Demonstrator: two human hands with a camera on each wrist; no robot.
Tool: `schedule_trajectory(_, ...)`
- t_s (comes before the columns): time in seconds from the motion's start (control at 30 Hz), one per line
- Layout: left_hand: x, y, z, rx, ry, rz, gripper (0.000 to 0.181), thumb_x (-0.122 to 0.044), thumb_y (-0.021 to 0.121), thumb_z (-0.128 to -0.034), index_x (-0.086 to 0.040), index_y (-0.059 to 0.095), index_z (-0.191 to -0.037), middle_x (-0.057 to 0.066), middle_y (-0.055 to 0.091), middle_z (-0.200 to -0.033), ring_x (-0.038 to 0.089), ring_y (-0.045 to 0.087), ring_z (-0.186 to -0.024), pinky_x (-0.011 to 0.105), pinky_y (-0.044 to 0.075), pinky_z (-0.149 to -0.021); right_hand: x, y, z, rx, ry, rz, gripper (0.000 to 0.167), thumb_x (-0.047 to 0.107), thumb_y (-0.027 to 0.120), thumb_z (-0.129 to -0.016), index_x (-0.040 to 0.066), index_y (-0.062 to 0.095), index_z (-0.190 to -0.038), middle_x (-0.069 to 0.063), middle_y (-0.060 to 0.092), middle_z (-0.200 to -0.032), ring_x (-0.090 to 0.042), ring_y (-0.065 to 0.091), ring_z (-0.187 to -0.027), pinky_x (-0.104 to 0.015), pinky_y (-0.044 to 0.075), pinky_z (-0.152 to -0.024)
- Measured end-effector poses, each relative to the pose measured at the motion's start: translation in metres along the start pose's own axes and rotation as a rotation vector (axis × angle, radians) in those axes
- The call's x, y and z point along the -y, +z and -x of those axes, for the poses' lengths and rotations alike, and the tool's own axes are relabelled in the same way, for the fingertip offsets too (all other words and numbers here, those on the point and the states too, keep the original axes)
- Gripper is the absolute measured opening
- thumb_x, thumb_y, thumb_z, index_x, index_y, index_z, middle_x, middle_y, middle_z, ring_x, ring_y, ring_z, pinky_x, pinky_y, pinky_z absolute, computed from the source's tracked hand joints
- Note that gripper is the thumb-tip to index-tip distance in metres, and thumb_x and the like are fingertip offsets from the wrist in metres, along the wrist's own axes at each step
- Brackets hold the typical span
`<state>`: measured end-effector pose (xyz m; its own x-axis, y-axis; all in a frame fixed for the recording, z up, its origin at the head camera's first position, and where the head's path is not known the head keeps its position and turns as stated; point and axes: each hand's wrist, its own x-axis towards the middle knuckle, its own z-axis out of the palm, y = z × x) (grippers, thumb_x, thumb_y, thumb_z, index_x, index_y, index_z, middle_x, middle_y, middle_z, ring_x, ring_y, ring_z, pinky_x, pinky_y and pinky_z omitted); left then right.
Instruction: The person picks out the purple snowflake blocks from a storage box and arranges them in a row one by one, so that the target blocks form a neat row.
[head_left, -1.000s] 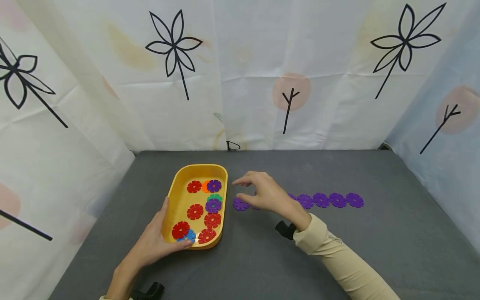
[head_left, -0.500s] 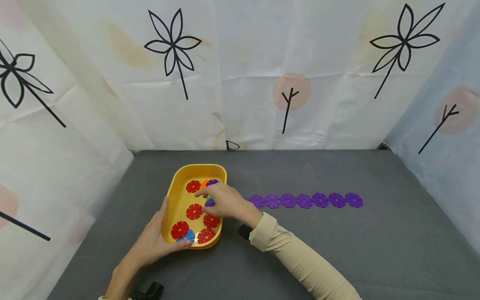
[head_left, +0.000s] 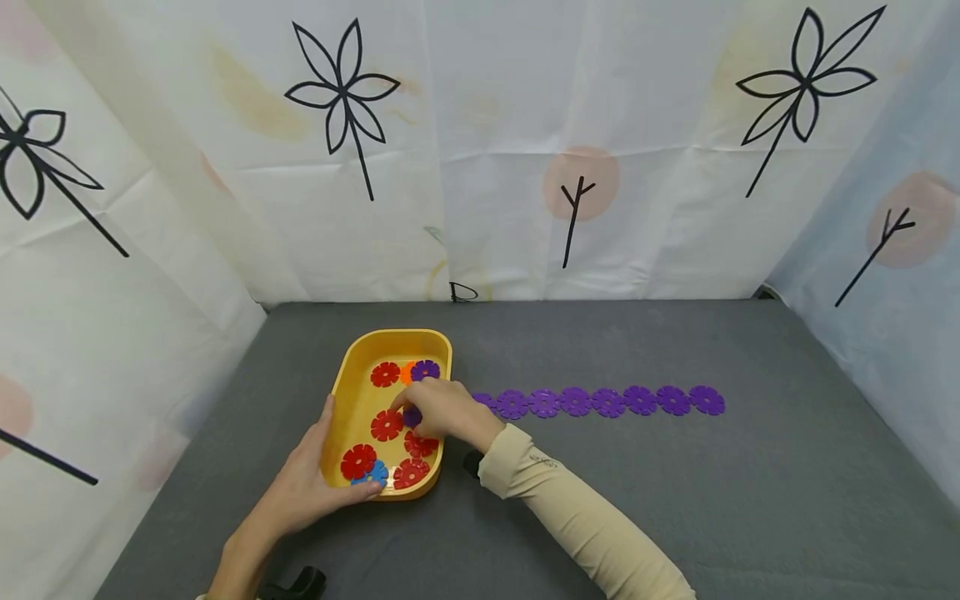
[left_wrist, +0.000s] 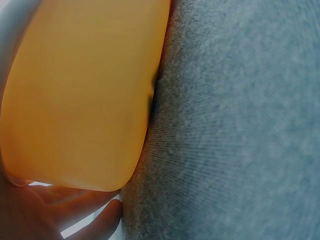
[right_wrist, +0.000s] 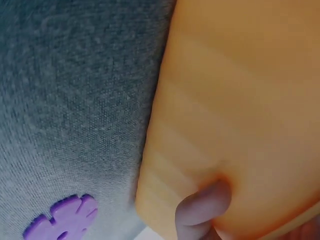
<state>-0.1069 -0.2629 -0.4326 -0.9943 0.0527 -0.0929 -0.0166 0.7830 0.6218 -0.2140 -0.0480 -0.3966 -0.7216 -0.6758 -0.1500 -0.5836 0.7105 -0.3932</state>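
My left hand [head_left: 307, 483] grips the near left corner of a yellow plastic tray [head_left: 337, 400], thumb over the rim and fingers along its outer side. In the left wrist view the tray's wall [left_wrist: 85, 95] fills much of the picture, with fingers [left_wrist: 102, 220] below it. My right hand [head_left: 446, 410] reaches over the tray's right rim and pinches a purple flower-shaped disc [head_left: 412, 417]. In the right wrist view a finger [right_wrist: 205, 205] lies against the tray's outer wall [right_wrist: 235, 100]. Red discs [head_left: 387, 425], a blue disc [head_left: 375, 473] and an orange disc [head_left: 407, 372] lie inside.
To the right of the tray, a row of purple flower-shaped discs [head_left: 576, 402] runs across the grey cloth-covered table [head_left: 585, 500]. Another purple disc [head_left: 425, 370] lies at the tray's far end. A patterned white curtain [head_left: 495, 217] hangs behind the table.
My right hand has moved left from above the row's left end into the tray and closed its fingertips on a purple disc. It now covers the green disc. My left hand stays put.
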Motion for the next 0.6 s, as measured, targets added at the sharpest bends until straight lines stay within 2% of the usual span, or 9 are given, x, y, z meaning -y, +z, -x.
schedule_trajectory(0.1, 0.0005, 0.0002, 0.0003, -0.008, 0.01, -0.001, 0.133, -0.059, 0.083, -0.0741, -0.016, -0.003, -0.166, 0.022, 0.039, -0.151, 0.034, 0.05, -0.125, 0.055, 0.056, -0.099, 0.0, 0.0005, -0.0003, -0.006, -0.003, 0.002, 0.041, 0.015, 0.08, -0.087, 0.026, 0.074, -0.126, 0.005, 0.073, -0.118, -0.01, 0.057, -0.091, -0.025, 0.052, -0.077)
schedule_trajectory(0.2, 0.0004, 0.0007, 0.0001, -0.01, 0.006, -0.005, 0.133, -0.06, 0.083, -0.0741, -0.016, -0.002, -0.166, 0.022, 0.039, -0.151, 0.033, 0.05, -0.124, 0.053, 0.056, -0.098, 0.0007, 0.0031, -0.0014, -0.034, 0.025, 0.027, 0.041, 0.014, 0.079, -0.087, 0.026, 0.074, -0.126, 0.003, 0.07, -0.121, -0.012, 0.057, -0.094, -0.025, 0.053, -0.075)
schedule_trajectory(0.43, -0.0013, 0.0005, 0.0001, -0.004, -0.011, -0.015, 0.133, -0.063, 0.081, -0.0741, -0.017, -0.004, -0.166, 0.022, 0.038, -0.152, 0.032, 0.049, -0.124, 0.053, 0.055, -0.099, 0.0047, 0.0081, -0.003, -0.09, 0.094, 0.072, 0.037, 0.01, 0.078, -0.087, 0.021, 0.076, -0.122, 0.002, 0.074, -0.122, -0.019, 0.065, -0.11, -0.032, 0.059, -0.079)
schedule_trajectory(0.6, -0.0003, 0.0007, 0.0004, -0.015, 0.0, -0.024, 0.133, -0.062, 0.082, -0.0742, -0.016, -0.003, -0.166, 0.022, 0.039, -0.151, 0.032, 0.05, -0.123, 0.054, 0.055, -0.099, 0.0055, 0.0087, -0.0024, -0.101, 0.101, 0.084, 0.031, 0.015, 0.08, -0.087, 0.019, 0.077, -0.117, 0.0, 0.074, -0.116, -0.018, 0.065, -0.105, -0.034, 0.06, -0.084)
